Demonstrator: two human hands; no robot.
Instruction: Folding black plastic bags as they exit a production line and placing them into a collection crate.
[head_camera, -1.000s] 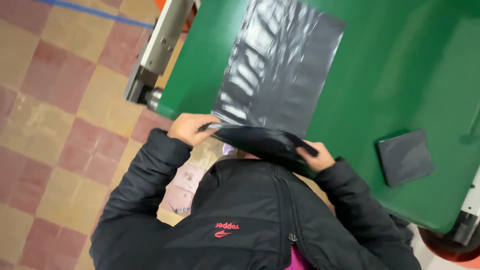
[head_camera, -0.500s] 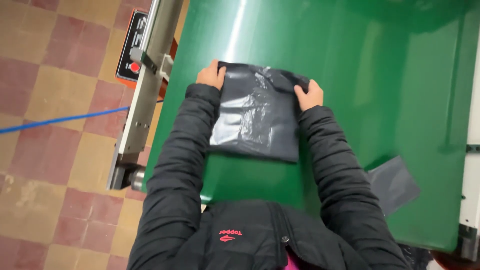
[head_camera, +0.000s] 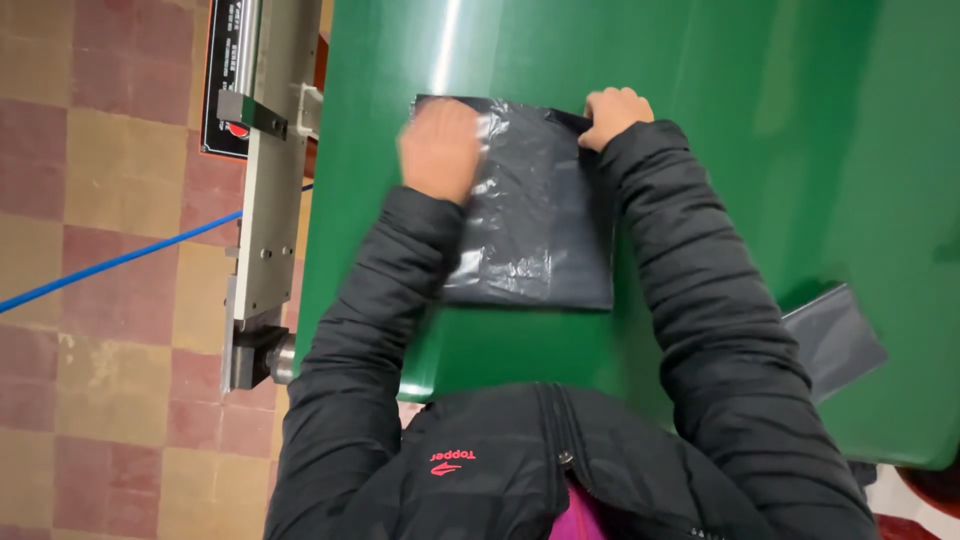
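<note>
Green desk (head_camera: 700, 120) — glossy. Second dark folded bag (head_camera: 835, 340) at its right edge. Metal side rail (head_camera: 262, 230); blue cable (head_camera: 110, 262) across checkered floor tiles (head_camera: 90, 130).

both hands (head_camera: 440, 150) (head_camera: 615, 112) on a grey plastic bag (head_camera: 535, 215) — green table (head_camera: 700, 60).

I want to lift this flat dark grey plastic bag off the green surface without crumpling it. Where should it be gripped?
Probably at the near edge of the dark grey plastic bag, coming from the person's side: it lies flat, and that edge is free, while the left hand and right hand cover the far corners.
</note>
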